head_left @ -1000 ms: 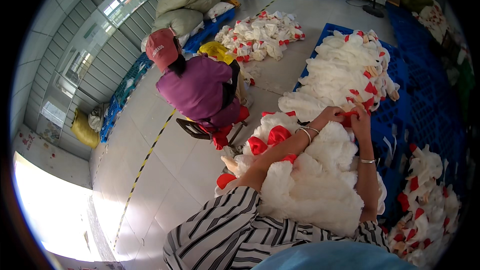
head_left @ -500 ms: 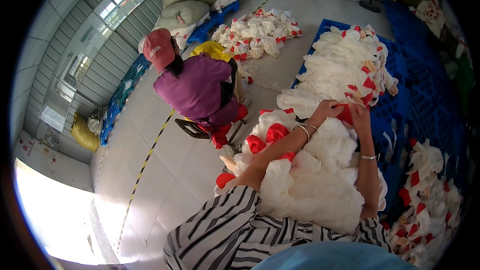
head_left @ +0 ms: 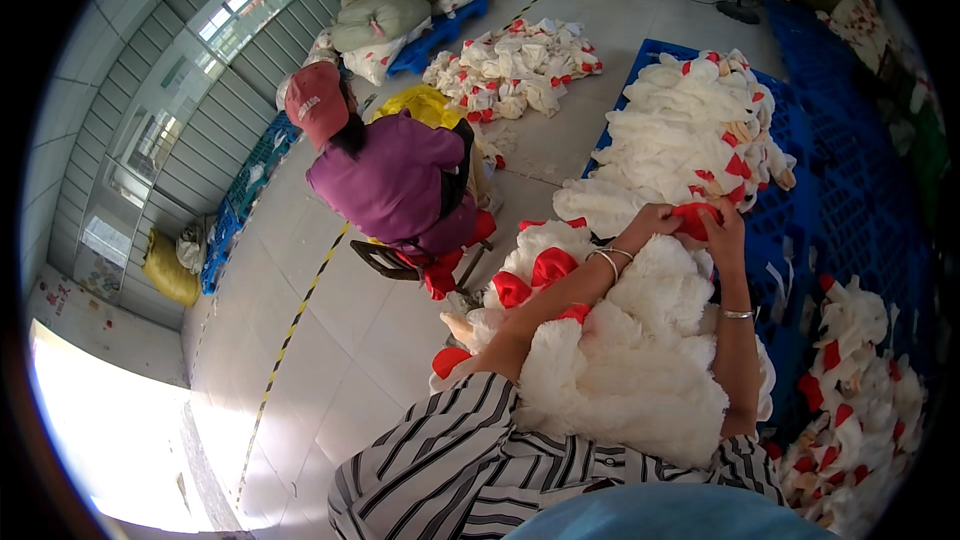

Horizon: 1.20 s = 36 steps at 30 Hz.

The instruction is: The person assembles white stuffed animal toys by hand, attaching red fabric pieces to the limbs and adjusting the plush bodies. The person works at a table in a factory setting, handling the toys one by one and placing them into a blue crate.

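Note:
A big armful of white plush toys with red parts rests against my chest, between my forearms. At its far end my left hand and my right hand are both closed on one red piece of a plush toy. Bracelets circle both wrists. Just beyond my hands a heap of the same white plush toys lies on a blue pallet.
A person in a purple top and red cap sits on a low stool to the left, back turned. Another plush pile lies on the floor behind, more toys at right. Stuffed sacks sit on a pallet.
My hands stay on the red piece at the far end of the armful. The view has shifted a little; the seated person has barely moved.

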Motion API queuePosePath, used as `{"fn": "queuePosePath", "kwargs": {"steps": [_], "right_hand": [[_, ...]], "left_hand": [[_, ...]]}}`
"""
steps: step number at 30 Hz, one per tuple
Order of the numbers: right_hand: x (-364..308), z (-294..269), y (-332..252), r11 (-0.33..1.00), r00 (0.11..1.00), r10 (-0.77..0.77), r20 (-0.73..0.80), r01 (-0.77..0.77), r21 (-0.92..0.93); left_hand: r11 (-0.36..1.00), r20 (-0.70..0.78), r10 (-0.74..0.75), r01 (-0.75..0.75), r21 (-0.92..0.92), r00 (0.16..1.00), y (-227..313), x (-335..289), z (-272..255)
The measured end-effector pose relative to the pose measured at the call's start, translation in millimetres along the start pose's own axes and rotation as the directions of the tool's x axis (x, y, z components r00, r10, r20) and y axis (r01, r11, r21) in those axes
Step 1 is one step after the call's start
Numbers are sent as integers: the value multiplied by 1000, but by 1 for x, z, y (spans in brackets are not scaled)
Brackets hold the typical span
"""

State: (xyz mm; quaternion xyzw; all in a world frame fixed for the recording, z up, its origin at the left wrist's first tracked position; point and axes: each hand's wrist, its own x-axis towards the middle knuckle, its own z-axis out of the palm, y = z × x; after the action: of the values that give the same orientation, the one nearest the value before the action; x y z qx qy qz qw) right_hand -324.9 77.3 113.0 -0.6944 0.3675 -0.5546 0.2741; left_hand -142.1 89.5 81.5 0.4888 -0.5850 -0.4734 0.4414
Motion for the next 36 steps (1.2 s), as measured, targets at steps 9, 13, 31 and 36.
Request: {"fn": "queuePosePath", "kwargs": {"steps": [9, 13, 31, 36], "right_hand": [[-1, 5, 18, 995, 997, 82, -1, -82, 49], [-1, 5, 17, 998, 998, 58, 26, -58, 22], [0, 6, -18, 997, 981, 59, 185, -50, -52], [-1, 0, -11, 987, 952, 145, 270, -121, -105]], "left_hand": [[999, 58, 50, -49, -15, 997, -2, -1, 3], [998, 42, 34, -36, 51, 999, -4, -1, -1], [994, -150, 93, -83, 68, 984, -31, 16, -5], [997, -155, 82, -83, 4, 985, -23, 12, -2]]}}
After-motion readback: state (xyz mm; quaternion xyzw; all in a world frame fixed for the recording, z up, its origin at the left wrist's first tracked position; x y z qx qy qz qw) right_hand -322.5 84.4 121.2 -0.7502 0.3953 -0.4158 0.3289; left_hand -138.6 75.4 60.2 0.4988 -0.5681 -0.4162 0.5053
